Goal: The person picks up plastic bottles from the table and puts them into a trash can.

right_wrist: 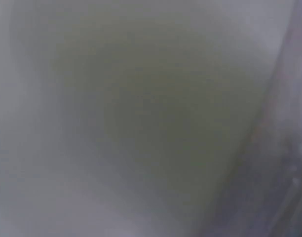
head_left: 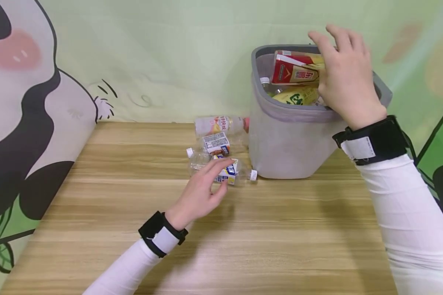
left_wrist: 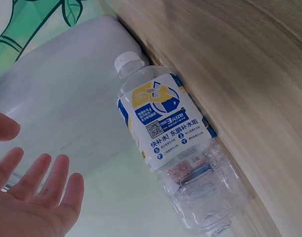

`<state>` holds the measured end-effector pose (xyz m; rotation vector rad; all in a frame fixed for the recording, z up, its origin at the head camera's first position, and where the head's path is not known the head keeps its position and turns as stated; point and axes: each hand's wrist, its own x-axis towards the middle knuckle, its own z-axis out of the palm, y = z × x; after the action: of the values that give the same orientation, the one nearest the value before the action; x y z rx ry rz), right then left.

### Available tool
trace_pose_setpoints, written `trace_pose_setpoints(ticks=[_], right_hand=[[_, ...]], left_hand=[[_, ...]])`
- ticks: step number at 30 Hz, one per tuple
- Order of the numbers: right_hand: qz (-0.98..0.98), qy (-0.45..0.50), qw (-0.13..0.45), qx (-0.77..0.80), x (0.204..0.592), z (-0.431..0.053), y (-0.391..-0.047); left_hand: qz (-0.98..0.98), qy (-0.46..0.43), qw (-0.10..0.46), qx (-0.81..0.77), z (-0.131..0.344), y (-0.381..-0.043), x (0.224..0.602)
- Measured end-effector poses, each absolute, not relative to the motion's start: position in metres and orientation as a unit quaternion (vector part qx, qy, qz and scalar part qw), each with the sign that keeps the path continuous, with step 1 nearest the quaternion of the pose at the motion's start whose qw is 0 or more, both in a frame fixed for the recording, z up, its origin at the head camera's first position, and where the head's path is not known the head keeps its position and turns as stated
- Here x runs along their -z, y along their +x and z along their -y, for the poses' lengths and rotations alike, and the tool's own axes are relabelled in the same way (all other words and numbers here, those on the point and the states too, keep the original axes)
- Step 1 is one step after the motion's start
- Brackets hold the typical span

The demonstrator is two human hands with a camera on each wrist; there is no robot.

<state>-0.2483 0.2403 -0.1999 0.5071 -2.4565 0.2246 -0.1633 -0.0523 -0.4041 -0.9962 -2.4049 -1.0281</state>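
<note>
My right hand (head_left: 348,78) is over the right side of a grey waste bin (head_left: 280,143), fingers spread and loosely bent. Beside its palm, a red and yellow drink pack (head_left: 297,73) lies tilted at the bin's mouth, its right end hidden by the hand. The right wrist view is a blur, with a purplish-grey strip at its right. My left hand (head_left: 201,192) hovers by a clear plastic bottle (left_wrist: 166,123) with a white cap and a blue, yellow and white label. In the left wrist view, a gap separates its relaxed fingers (left_wrist: 57,182) from that bottle, which lies on its side.
Behind that bottle lie another clear bottle (head_left: 215,143) with a white label and a pink-capped bottle (head_left: 221,124), left of the bin. Inside the bin are a yellow-labelled item (head_left: 297,96) and a white-capped bottle (head_left: 265,81). A printed backdrop (head_left: 162,53) borders the wooden table (head_left: 114,184).
</note>
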Motion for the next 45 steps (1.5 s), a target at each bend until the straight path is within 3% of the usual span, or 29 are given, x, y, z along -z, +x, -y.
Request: trace_pose_setpoints(ticks=[29,39,45], right_hand=[[0.929,0.151,0.295,-0.167,0.211,-0.241,-0.234],[0.835,0.282,0.423,-0.213,0.237,-0.218,-0.198],[0.81,0.325,0.435,-0.222,0.257,-0.208,-0.185]], left_hand=[[0.856,-0.342,0.176,0.344,0.059,-0.167,0.409],[0.891,-0.333,0.199,0.233,0.073,-0.191,0.415],[0.919,-0.308,0.161,0.186,0.077,-0.204,0.415]])
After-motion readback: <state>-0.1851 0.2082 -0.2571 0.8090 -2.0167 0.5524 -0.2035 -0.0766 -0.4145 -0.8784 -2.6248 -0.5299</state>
